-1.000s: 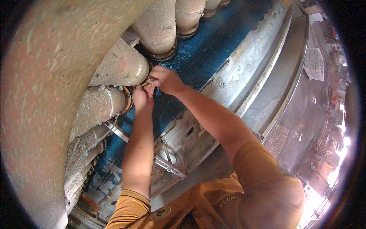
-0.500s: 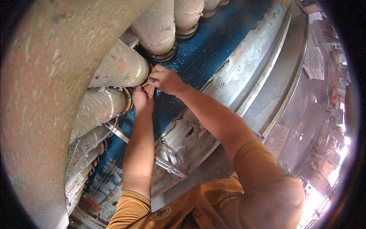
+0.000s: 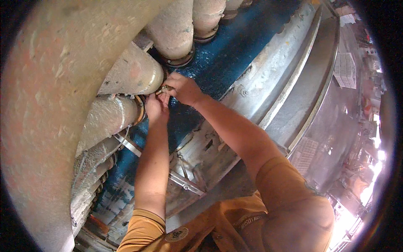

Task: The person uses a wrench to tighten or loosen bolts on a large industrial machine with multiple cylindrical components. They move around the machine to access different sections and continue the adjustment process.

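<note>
Beige, chalky coating covers the large curved duct (image 3: 46, 105) that fills my left; from it several coated branch pipes run rightward toward a blue-painted engine casing (image 3: 235, 50); the lower branch pipe (image 3: 107, 119) ends in a ring clamp (image 3: 140, 110) just beside my left hand, and the upper branch pipe (image 3: 134, 73) ends just above both hands; below them a thin metal band (image 3: 128, 145) crosses under the pipes.

My left hand (image 3: 156, 108) reaches up from the lower edge, its fingers (image 3: 161, 97) curled shut and pinching a small metal fitting (image 3: 164, 89) at the mouth of the upper branch pipe; my right hand (image 3: 184, 89) comes in from the right and meets it there, touching the left, its fingers closed on the same fitting from the other side; the fitting sits between the two pipe ends, against the blue casing, and is too small and too covered for me to tell its exact kind.

Further right, two more coated pipes (image 3: 172, 29) stand on round flanges on the casing; beyond my right forearm a grey metal rim (image 3: 273, 84) with a bolt head sweeps in a long curve; my orange sleeves (image 3: 289, 201) fill the lower edge.
</note>
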{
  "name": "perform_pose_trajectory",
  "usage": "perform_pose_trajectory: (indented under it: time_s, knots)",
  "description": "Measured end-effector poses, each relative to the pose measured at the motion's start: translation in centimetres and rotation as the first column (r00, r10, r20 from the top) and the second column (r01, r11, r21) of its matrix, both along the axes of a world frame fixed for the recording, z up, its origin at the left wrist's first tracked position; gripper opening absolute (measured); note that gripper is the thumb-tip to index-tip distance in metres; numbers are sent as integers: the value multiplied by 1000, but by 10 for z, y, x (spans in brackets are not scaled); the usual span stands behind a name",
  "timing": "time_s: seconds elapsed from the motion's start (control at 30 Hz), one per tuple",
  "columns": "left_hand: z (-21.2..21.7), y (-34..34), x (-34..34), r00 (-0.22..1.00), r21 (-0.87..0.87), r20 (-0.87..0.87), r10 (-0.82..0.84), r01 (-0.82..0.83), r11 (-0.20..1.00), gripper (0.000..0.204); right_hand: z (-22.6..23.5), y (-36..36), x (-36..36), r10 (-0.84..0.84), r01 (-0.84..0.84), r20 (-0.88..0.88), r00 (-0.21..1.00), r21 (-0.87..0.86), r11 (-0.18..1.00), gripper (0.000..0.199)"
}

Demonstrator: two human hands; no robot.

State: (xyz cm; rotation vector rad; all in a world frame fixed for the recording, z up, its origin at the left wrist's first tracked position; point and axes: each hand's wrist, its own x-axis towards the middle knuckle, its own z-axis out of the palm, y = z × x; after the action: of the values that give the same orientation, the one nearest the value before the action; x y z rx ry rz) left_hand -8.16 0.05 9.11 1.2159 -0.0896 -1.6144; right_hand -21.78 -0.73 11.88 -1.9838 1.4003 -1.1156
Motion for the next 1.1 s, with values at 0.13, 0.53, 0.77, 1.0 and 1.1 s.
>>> perform_pose_trajectory:
  time_s: [0.13,0.53,0.77,1.0,1.1]
  knots:
    - [2,-1,0,1000,-11,-17,-9,9,1000,26,-2,-5,2,-9,8,6,1000,30,1000,22]
    - [8,-3,4,998,-23,-58,-15,13,1000,25,-1,-8,10,-19,16,-80,997,-40,999,19]
    - [-13,-6,17,1000,-39,-18,-6,5,999,26,2,0,12,-46,45,21,999,62,997,32]
    - [4,-3,3,996,-10,-92,-1,0,1000,30,1,12,-42,137,8,-190,972,614,789,51]
    - [3,-4,6,998,-52,-51,-35,32,998,34,-2,8,-42,173,-116,-28,985,639,761,49]
